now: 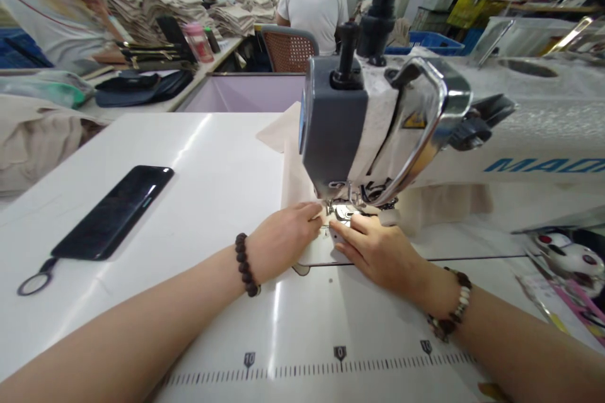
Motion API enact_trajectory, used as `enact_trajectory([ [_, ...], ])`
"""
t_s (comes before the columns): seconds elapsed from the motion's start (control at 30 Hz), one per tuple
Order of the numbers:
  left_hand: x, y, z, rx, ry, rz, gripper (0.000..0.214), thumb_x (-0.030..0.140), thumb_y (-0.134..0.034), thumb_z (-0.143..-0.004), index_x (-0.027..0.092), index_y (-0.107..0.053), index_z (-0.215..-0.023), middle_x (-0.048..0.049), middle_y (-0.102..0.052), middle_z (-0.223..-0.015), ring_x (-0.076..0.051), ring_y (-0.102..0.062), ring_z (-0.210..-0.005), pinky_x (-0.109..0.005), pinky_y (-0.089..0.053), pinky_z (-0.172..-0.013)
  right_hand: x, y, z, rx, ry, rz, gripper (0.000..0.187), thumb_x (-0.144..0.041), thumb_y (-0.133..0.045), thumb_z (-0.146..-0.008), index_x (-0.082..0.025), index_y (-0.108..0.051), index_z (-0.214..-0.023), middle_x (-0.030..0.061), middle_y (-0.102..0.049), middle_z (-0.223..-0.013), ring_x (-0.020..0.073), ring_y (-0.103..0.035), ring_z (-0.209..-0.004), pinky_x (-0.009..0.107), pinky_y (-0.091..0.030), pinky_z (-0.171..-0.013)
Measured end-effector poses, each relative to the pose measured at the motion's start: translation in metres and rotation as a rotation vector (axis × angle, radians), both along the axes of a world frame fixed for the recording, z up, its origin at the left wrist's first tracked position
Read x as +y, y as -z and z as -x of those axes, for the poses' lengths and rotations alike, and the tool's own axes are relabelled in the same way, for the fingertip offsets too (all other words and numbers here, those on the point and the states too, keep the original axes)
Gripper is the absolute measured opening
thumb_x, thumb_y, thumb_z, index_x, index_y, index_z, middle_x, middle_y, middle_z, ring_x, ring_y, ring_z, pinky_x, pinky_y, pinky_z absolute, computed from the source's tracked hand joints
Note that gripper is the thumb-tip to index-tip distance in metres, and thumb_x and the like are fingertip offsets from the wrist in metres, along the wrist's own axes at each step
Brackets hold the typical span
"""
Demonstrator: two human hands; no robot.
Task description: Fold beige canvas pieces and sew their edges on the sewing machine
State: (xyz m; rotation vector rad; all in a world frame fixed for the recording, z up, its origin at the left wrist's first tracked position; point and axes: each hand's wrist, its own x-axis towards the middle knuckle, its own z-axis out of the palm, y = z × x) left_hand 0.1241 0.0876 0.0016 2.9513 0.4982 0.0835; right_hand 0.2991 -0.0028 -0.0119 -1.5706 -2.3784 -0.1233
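A sewing machine (pixel 333 119) stands in front of me, its presser foot and needle area low over a lit metal needle plate (pixel 347 213). Beige fabric (pixel 295 176) lies on the table left of the machine head and runs in under it. My left hand (pixel 286 239) is on the fabric's near part, fingers together and closed at its edge, just left of the needle. To the right of the needle, my right hand (pixel 385 255) rests on the plate with thumb and fingers stretched apart. More beige fabric (pixel 444 208) shows beneath the machine arm. My fingers partly hide the cloth at the needle.
A black phone (pixel 113 211) with a ring strap lies on the white table at left. A printed ruler scale (pixel 340 365) runs along the front. Scissors and small tools (pixel 567 283) are at right. Behind are a seated person (pixel 312 3), a chair (pixel 290 50) and fabric stacks (pixel 172 6).
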Motion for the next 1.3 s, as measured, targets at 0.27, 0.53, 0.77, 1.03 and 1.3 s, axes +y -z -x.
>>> enact_trajectory([
  [0.27,0.003,-0.006,-0.007,-0.006,-0.059,-0.099,0.015,0.013,-0.047,-0.088,0.008,-0.060,-0.094,-0.0061,-0.058,-0.085,-0.018,-0.055,-0.088,-0.027,-0.046,-0.079,0.000,0.000,0.002,-0.024,0.053,0.021,0.030,-0.028,-0.052,-0.085,-0.015,-0.058,-0.111,0.0082,-0.065,-0.087,0.0182,-0.058,-0.073,0.026,-0.036,-0.053],
  [0.53,0.006,-0.003,-0.008,0.000,-0.079,-0.106,0.014,0.014,-0.049,-0.087,0.010,-0.059,-0.096,-0.0059,-0.059,-0.092,-0.017,-0.055,-0.089,-0.028,-0.046,-0.080,0.001,-0.001,0.003,-0.006,0.057,0.051,0.030,-0.028,-0.052,-0.085,-0.016,-0.058,-0.112,0.0085,-0.065,-0.089,0.0181,-0.058,-0.076,0.026,-0.038,-0.056],
  [0.77,-0.021,-0.016,-0.006,0.166,-0.139,-0.118,0.030,0.034,-0.045,-0.089,0.008,-0.059,-0.092,-0.0107,-0.057,-0.088,-0.024,-0.053,-0.083,-0.035,-0.047,-0.069,-0.001,0.001,-0.002,0.042,-0.002,0.013,0.029,-0.025,-0.044,-0.088,-0.013,-0.056,-0.112,0.0080,-0.063,-0.082,0.0159,-0.056,-0.069,0.026,-0.036,-0.056],
  [1.03,-0.042,-0.030,0.003,0.265,-0.013,0.043,0.014,0.022,-0.052,-0.086,0.011,-0.059,-0.092,-0.0077,-0.056,-0.092,-0.021,-0.052,-0.082,-0.031,-0.047,-0.064,-0.006,-0.004,-0.008,0.059,-0.236,-0.023,0.028,-0.014,-0.032,-0.087,-0.015,-0.060,-0.085,0.0023,-0.052,-0.063,0.0143,-0.043,-0.057,0.028,-0.027,-0.053],
  [1.3,-0.046,-0.025,0.004,0.206,0.092,0.062,0.016,0.008,-0.041,-0.088,0.010,-0.057,-0.092,-0.0071,-0.058,-0.088,-0.019,-0.052,-0.080,-0.030,-0.047,-0.069,-0.012,-0.006,-0.008,0.019,-0.346,-0.011,0.030,-0.015,-0.030,-0.089,-0.017,-0.058,-0.079,0.0016,-0.051,-0.063,0.0141,-0.039,-0.055,0.029,-0.026,-0.054],
])
